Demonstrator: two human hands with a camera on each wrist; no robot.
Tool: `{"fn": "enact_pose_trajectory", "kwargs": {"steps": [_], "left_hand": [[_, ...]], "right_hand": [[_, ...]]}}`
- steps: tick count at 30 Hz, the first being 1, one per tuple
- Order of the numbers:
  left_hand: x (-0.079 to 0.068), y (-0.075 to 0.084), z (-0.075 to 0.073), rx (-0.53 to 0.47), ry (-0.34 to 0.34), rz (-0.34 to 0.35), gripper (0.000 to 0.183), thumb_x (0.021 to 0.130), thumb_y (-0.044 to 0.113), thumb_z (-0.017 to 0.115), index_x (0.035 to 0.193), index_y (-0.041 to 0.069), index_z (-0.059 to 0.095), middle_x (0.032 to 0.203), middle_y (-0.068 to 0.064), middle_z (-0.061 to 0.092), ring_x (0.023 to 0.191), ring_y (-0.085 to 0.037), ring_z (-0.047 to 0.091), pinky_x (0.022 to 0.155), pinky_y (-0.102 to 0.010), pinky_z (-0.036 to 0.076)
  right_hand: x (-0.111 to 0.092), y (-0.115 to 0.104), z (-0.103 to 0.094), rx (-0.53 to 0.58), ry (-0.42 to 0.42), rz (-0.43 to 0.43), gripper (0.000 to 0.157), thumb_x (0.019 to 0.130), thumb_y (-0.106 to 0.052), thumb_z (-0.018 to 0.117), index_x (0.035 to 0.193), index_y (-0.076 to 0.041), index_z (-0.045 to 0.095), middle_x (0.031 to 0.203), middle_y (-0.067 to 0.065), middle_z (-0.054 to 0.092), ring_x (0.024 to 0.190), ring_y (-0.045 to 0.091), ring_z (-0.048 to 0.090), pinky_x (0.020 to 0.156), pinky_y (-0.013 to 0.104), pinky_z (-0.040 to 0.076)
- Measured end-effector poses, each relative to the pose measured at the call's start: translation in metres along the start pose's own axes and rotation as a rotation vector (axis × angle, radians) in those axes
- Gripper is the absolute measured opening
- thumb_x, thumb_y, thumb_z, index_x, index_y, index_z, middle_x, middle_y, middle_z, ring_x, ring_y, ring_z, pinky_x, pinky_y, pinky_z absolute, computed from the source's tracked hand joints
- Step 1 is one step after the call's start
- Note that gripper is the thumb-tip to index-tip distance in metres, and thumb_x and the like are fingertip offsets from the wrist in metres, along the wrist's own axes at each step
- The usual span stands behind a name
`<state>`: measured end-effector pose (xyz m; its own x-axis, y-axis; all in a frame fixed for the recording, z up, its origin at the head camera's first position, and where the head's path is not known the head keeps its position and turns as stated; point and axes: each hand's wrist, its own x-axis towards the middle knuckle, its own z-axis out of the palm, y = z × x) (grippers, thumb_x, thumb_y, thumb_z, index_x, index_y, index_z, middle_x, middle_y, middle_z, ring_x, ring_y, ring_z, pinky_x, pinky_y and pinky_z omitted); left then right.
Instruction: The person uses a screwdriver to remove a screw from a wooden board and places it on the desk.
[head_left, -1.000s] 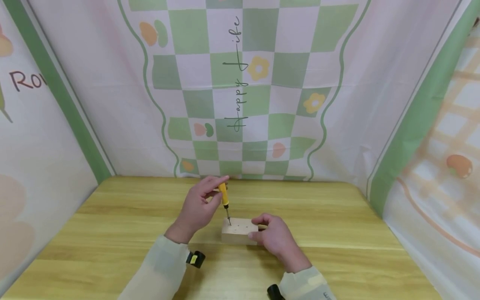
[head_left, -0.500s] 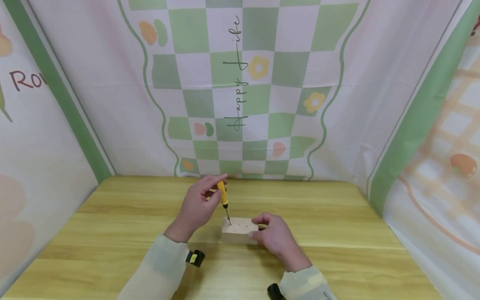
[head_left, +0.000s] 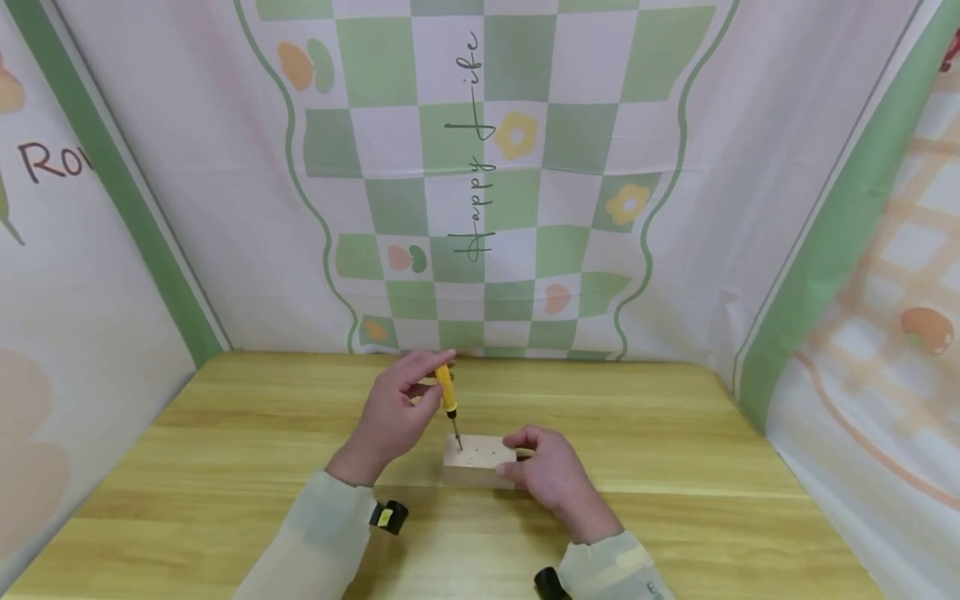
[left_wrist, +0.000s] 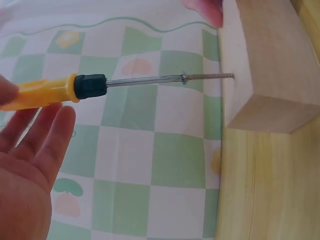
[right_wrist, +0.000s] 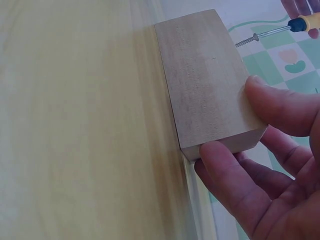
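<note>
My left hand [head_left: 396,412] pinches the yellow handle of a screwdriver [head_left: 447,390], its index finger over the top end. A black collar joins the handle to a thin metal shaft. At the shaft's tip sits a threaded screw [left_wrist: 207,76], whose point meets the upper face of a pale wooden block [head_left: 480,476] near its left end. Screwdriver and screw stand nearly upright, leaning slightly left at the top. Several small dark holes dot that same face. With thumb and fingers, my right hand [head_left: 557,473] grips the block's right end against the table.
The block lies on a wood-grain table [head_left: 637,433]. Behind it hangs a green-and-white checked cloth [head_left: 510,200], with more printed cloth at both sides. Black wrist cameras show at the left cuff [head_left: 315,525] and right cuff [head_left: 611,567].
The left fingers and the top of the screwdriver handle have shifted very slightly, left and then back. The screw stays at the same spot; block and right hand hold still.
</note>
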<state>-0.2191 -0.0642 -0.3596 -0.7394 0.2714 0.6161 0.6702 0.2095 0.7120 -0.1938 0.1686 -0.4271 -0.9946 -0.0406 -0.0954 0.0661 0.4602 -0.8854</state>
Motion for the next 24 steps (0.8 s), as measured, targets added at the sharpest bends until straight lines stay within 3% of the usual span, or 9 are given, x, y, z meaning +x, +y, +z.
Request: {"fn": "enact_pose_trajectory", "kwargs": {"steps": [5, 24], "left_hand": [[-0.0002, 0.0005, -0.0015, 0.007, -0.018, -0.002, 0.044, 0.092, -0.007, 0.065, 0.133, 0.011, 0.065, 0.113, -0.001, 0.067, 0.098, -0.018, 0.063, 0.073, -0.031, 0.058], [0.0003, -0.0010, -0.0005, 0.013, 0.031, 0.015, 0.041, 0.092, -0.004, 0.068, 0.131, 0.010, 0.067, 0.105, 0.000, 0.064, 0.094, -0.017, 0.062, 0.070, -0.031, 0.058]], "right_hand": [[0.0004, 0.0002, 0.0007, 0.001, 0.004, 0.001, 0.033, 0.079, -0.009, 0.084, 0.109, -0.010, 0.070, 0.122, 0.009, 0.062, 0.096, 0.024, 0.062, 0.065, 0.034, 0.056], [0.0002, 0.0007, 0.0001, 0.006, 0.000, -0.007, 0.032, 0.079, -0.008, 0.083, 0.108, -0.010, 0.070, 0.123, 0.009, 0.063, 0.102, 0.026, 0.062, 0.066, 0.033, 0.057]]}}
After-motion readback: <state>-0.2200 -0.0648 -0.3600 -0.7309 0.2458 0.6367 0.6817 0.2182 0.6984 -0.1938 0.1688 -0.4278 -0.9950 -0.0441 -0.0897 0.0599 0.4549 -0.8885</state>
